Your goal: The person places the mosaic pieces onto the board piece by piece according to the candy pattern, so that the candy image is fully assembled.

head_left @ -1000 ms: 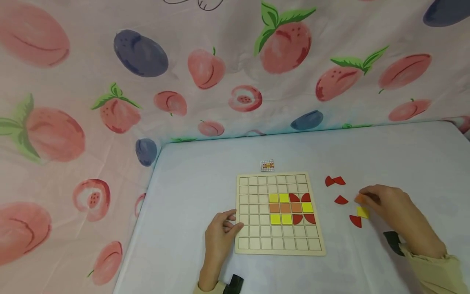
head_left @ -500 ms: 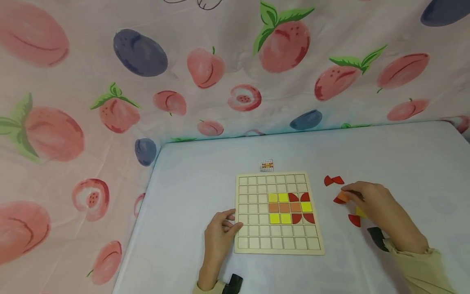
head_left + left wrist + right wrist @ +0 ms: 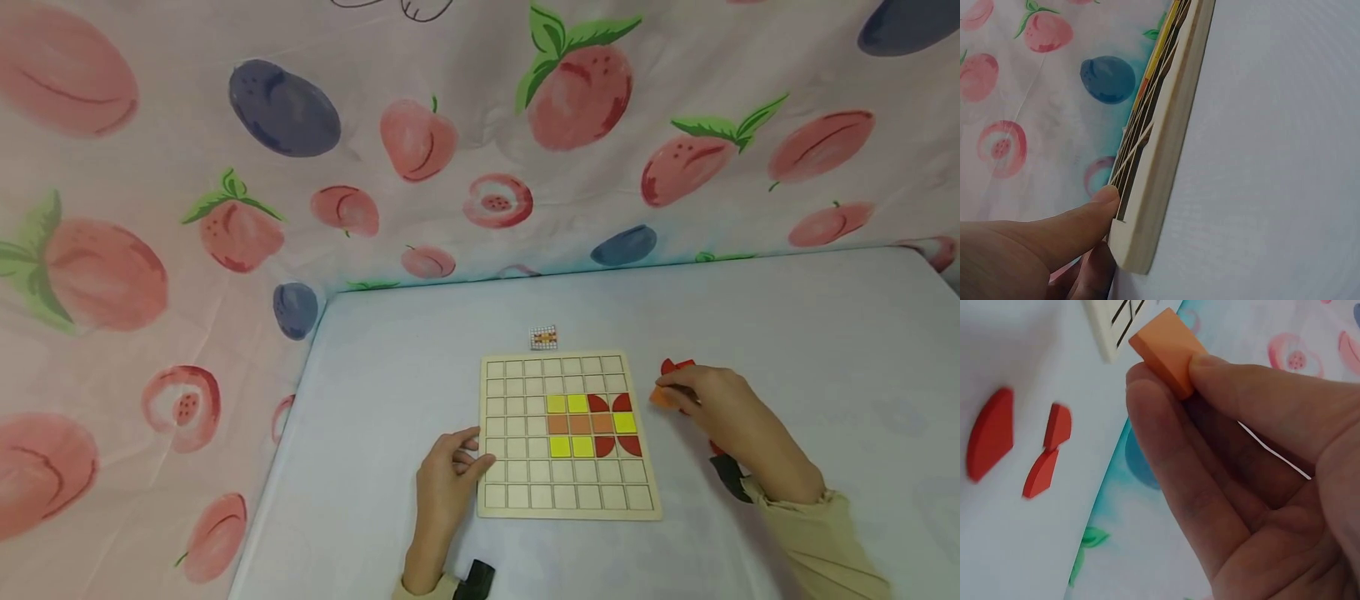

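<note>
A square wooden grid board (image 3: 517, 492) lies on the table, with yellow and orange squares and red quarter-circles set in its middle and right cells. At its left edge my left hand (image 3: 447, 477) pinches the frame, thumb on top and fingers low against the side; the left wrist view shows the thumb (image 3: 1079, 228) on the rim. Between thumb and fingertips my right hand (image 3: 723, 408) holds an orange square tile (image 3: 1169, 350), just right of the board. Two red quarter-circle tiles (image 3: 675, 365) show behind that hand; a larger-looking red tile (image 3: 991, 436) lies nearby in the right wrist view.
Above the board's far edge lies a small printed pattern card (image 3: 543, 337). Another red piece (image 3: 716, 448) peeks out under the right wrist. Fruit-print cloth (image 3: 450, 150) hangs behind and left of the white table (image 3: 375, 375).
My right hand has moved left with the orange tile, from beside the loose tiles to near the board's right edge. It now covers the yellow loose tile. The left hand stays put.
</note>
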The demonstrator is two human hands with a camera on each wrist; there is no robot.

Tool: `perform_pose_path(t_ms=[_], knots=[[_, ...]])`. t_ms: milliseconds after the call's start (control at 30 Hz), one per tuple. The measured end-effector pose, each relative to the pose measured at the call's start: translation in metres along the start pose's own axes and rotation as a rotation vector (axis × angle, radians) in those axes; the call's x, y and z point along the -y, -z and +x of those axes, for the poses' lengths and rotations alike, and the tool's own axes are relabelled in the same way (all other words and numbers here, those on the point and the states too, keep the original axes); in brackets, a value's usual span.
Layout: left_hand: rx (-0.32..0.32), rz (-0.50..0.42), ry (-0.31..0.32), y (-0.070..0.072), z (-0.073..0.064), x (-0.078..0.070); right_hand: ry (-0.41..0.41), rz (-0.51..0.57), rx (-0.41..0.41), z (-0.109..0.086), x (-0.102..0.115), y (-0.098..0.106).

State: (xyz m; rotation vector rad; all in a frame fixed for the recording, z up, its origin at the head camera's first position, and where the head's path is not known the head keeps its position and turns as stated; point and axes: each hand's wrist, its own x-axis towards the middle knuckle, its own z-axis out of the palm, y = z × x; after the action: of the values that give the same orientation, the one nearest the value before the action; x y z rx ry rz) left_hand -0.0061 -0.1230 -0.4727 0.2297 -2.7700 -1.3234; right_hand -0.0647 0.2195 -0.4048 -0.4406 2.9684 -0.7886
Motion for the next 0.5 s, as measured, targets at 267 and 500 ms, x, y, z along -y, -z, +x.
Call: perform_pose_path(t_ms=[267, 500], knots=[[0.013, -0.005, 0.035, 0.001, 0.000, -0.002, 0.018, 0.040, 0.022, 0.008, 0.017, -0.006], [0.007, 0.000, 0.028, 0.001, 0.000, -0.002, 0.032, 0.040, 0.035, 0.014, 0.034, -0.012]])
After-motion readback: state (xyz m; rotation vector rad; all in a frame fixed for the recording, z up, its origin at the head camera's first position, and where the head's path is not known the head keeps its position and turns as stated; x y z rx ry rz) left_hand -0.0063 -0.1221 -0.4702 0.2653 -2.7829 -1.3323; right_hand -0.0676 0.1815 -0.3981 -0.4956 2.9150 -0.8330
